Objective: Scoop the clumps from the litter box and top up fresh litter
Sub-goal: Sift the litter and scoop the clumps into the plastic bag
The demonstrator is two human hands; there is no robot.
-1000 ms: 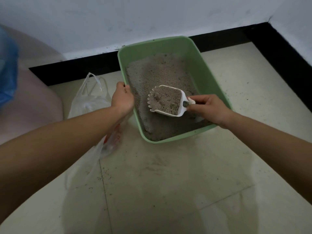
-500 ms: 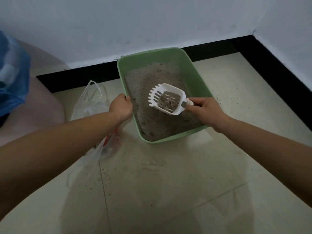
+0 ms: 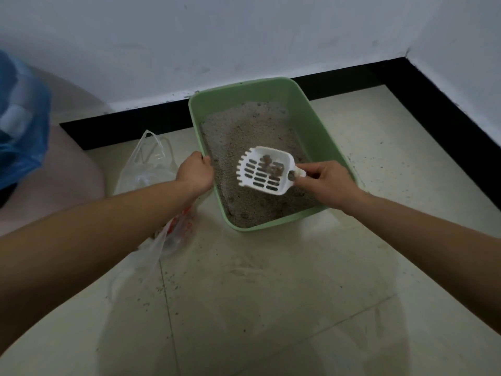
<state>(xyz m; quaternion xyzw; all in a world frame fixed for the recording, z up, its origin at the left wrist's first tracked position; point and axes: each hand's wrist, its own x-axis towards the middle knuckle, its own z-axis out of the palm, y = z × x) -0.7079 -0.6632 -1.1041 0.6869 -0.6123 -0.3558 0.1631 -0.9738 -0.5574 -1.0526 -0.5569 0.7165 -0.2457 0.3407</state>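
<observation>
Since a second ago the loose grains have sifted out through the slots, so the scoop (image 3: 264, 170), which was heaped full then, now carries only a few dark clumps (image 3: 272, 166) bunched near its handle end. My right hand (image 3: 328, 181) pinches the short handle between thumb and curled fingers and holds the scoop above the litter (image 3: 244, 126), over the near half of the litter box (image 3: 320, 126). My left hand (image 3: 195, 172) grips the left rim of the box, fingers hooked over the edge.

What matters for the coming move, as I judge it, is the plastic bag (image 3: 146, 164): it lies on the floor just beside the box's left wall, past my left hand. The scoop's long axis runs right to left, handle at my right hand and toothed lip pointing towards the bag, so the load has to cross over the left rim. My left hand is the nearer one to the bag and could hold it open.

Pale floor (image 3: 271, 294) tiles are speckled with stray grains. Black skirting (image 3: 130, 131) runs under a pale wall (image 3: 244, 36) into a corner on the right, and a blue bag (image 3: 19, 126) sits at the far left.
</observation>
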